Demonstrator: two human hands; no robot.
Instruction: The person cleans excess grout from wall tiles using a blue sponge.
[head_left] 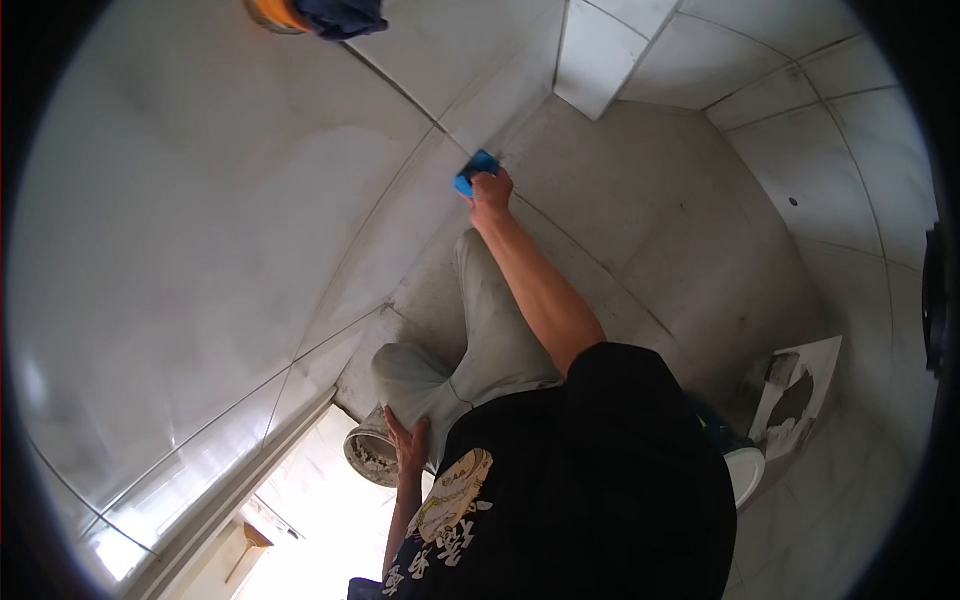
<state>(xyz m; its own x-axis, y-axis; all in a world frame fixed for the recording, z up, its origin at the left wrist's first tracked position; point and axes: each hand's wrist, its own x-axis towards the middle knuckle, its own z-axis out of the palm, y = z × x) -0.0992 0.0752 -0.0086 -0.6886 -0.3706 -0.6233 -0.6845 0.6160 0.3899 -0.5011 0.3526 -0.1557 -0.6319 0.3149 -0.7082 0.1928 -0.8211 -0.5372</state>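
Note:
My right hand (490, 195) is closed around a blue block-like tool (477, 172), which it holds against the foot of the tiled wall (410, 165), where wall and floor meet. A dark joint line runs up the wall from just above the tool. My left hand (408, 445) rests with its fingers spread on my bent knee, holding nothing. Close beside it stands a bucket (370, 456) with greyish lumpy material inside.
Grey floor tiles (640, 210) with dark joints lie ahead. A pale boxed ledge (605, 55) stands at the top. At the right are a smeared white board (797, 400) and a white-rimmed container (745, 475). An orange object with dark cloth (335, 15) is at the upper left.

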